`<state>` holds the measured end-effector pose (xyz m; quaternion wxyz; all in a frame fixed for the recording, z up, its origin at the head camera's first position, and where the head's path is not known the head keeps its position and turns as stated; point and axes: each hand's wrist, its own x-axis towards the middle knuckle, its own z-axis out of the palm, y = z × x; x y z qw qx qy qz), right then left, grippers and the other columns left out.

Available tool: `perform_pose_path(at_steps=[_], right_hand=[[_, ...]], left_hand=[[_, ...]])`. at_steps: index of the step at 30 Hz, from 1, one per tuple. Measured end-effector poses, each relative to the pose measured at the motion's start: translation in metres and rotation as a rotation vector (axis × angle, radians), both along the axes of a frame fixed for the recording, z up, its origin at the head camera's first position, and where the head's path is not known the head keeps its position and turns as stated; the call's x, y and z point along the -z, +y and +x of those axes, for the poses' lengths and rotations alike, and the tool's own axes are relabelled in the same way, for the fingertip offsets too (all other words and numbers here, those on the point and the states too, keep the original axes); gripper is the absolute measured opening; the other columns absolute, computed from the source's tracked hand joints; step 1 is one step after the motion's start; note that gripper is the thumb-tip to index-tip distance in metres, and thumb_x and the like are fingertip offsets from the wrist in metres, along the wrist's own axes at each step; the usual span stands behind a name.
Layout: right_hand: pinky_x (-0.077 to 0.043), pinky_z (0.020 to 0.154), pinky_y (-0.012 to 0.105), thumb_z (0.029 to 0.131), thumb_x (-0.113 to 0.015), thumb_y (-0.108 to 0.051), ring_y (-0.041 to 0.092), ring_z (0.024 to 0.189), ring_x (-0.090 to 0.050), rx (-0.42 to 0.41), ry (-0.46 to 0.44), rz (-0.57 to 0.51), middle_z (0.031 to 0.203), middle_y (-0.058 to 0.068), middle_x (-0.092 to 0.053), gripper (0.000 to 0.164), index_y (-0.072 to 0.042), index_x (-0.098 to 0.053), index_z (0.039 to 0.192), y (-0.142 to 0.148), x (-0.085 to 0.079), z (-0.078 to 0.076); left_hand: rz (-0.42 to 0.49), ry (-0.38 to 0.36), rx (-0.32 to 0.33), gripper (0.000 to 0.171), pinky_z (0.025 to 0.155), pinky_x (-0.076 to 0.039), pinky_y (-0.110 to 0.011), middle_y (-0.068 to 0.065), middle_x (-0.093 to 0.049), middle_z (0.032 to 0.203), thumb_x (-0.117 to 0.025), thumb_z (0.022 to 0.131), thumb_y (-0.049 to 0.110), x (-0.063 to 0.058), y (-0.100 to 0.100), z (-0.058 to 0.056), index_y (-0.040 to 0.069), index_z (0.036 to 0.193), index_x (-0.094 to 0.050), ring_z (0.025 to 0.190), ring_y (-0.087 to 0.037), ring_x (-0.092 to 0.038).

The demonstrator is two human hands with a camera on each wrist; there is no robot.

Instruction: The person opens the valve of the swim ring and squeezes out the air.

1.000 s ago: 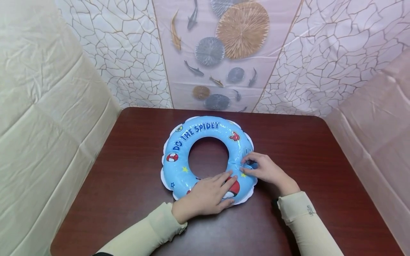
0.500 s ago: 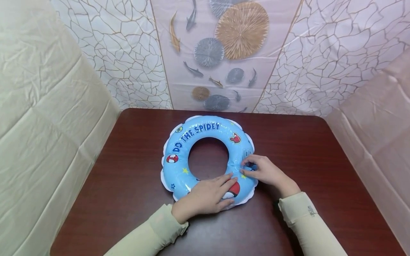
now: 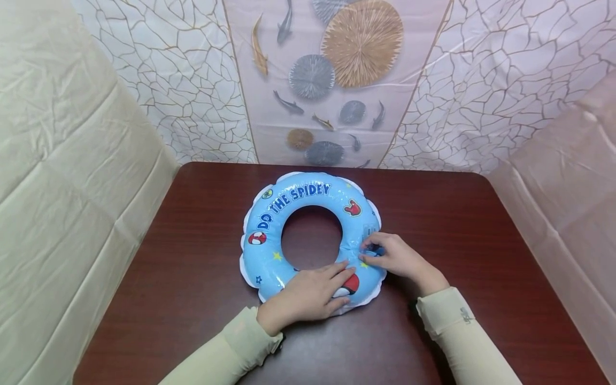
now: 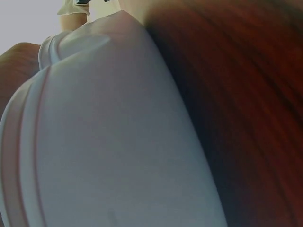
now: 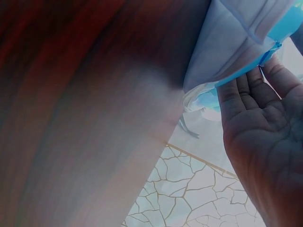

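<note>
A light-blue inflated swim ring (image 3: 315, 187) lies flat on the table, printed with "DO THE SPIDEY", stars and red cartoon faces. Its edge is scalloped and white. My left hand (image 3: 313, 291) rests on the near part of the ring with its fingers extended over a red print. At the ring's right side, the thumb and fingers of my right hand (image 3: 397, 256) pinch at a small blue valve (image 3: 379, 251), where the vinyl is creased. The fingertips partly hide it. The white underside (image 4: 118, 127) of the ring fills much of the left wrist view.
The dark reddish-brown table (image 3: 202, 214) has rounded far corners. A patterned cloth backdrop (image 3: 192, 80) with fish and round leaves stands behind it. Pale quilted panels (image 3: 72, 160) flank both sides.
</note>
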<state>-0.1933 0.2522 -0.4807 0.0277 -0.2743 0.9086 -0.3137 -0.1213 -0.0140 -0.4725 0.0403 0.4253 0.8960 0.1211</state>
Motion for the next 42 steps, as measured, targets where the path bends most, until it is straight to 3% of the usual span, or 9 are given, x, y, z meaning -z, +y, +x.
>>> perform_pose_path(at_steps=[20,42], right_hand=[[-0.055,0.083,0.036,0.086,-0.081,-0.019,0.013,0.09,-0.062,-0.023,0.011,0.012,0.094,-0.006,-0.068,0.017,-0.013,-0.073,0.099,0.001,0.0049,-0.0015],[-0.055,0.077,0.034,0.089,-0.079,-0.023,0.01,0.083,-0.06,-0.051,-0.042,0.048,0.091,-0.007,-0.067,0.017,-0.014,-0.07,0.099,-0.0014,0.0011,-0.0011]], left_hand=[[-0.021,-0.037,-0.002,0.064,0.101,-0.05,-0.039,-0.002,-0.037,0.16,-0.043,0.104,0.054,0.0007,0.0005,-0.001,0.022,0.159,-0.032,0.141,-0.015,-0.043],[-0.015,0.012,-0.004,0.061,0.097,-0.052,-0.039,-0.004,-0.043,0.157,-0.044,0.104,0.052,0.0031,0.0017,0.0004,0.019,0.156,-0.04,0.136,-0.017,-0.049]])
